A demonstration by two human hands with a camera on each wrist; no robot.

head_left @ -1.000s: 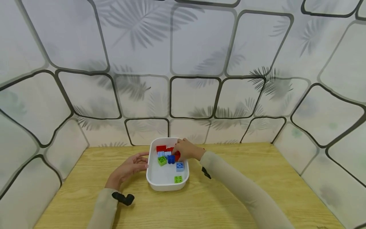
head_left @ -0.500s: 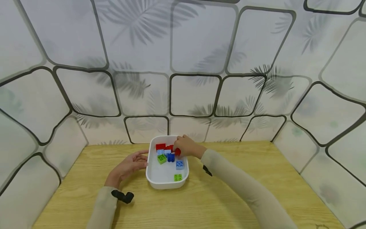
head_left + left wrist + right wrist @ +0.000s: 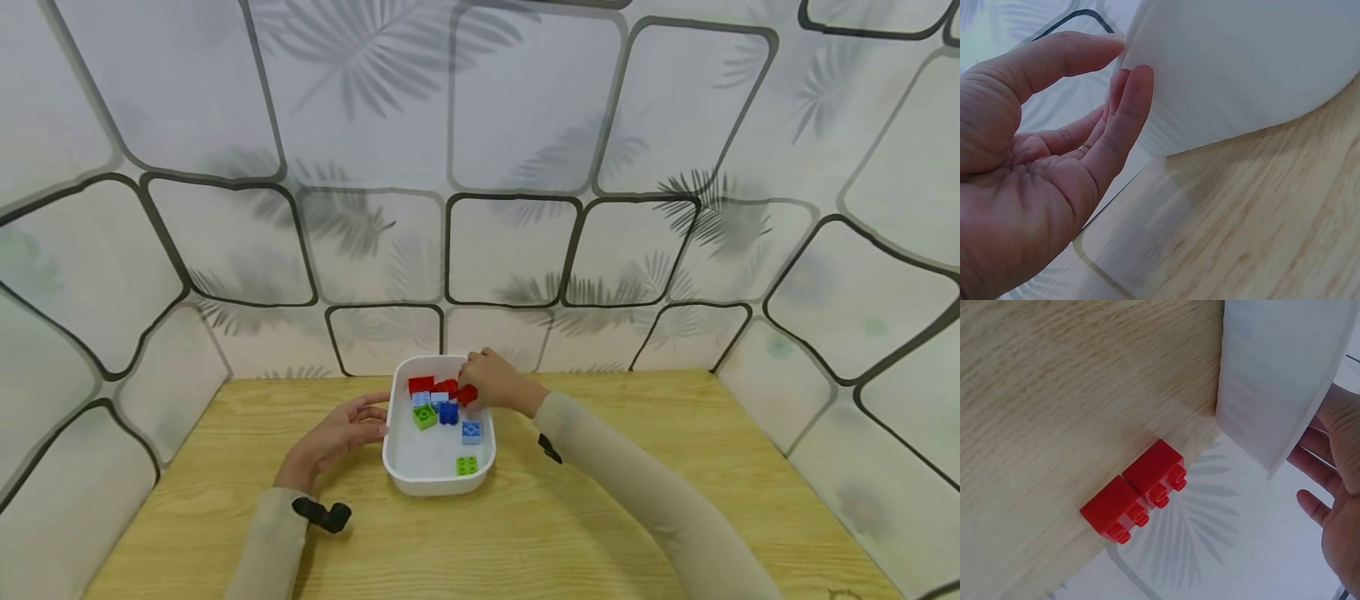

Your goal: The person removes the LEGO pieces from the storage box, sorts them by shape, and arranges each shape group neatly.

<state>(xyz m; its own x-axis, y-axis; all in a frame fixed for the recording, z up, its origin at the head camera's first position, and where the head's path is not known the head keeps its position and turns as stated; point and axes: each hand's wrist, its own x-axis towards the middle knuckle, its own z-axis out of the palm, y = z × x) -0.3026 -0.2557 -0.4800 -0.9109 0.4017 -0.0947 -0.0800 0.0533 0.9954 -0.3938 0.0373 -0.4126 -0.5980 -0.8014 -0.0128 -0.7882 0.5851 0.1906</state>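
My left hand (image 3: 337,437) rests against the left side of a white plastic bin (image 3: 427,486). In the left wrist view its thumb touches the rim and the fingers lie along the outer wall, loosely bent. Over the far right rim reaches my right hand (image 3: 497,383), its fingertips inside at a red toy brick (image 3: 467,395), which it appears to pinch. That grip is partly covered in the head view and hidden behind the wall in the right wrist view. Near it lie red bricks (image 3: 422,384), a dark blue brick (image 3: 448,412) and a green brick (image 3: 424,417).
Light blue bricks sit beside the green one. A separate light blue brick (image 3: 471,432) and a lime brick (image 3: 467,465) lie nearer the front. Outside the bin, two red bricks (image 3: 1155,470) stand in line on the wooden table (image 3: 615,467). A patterned curtain stands behind.
The head view has tilted slightly. My right hand has shifted a little back and right, and the red brick at its fingertips has moved slightly away. The left hand holds its place.
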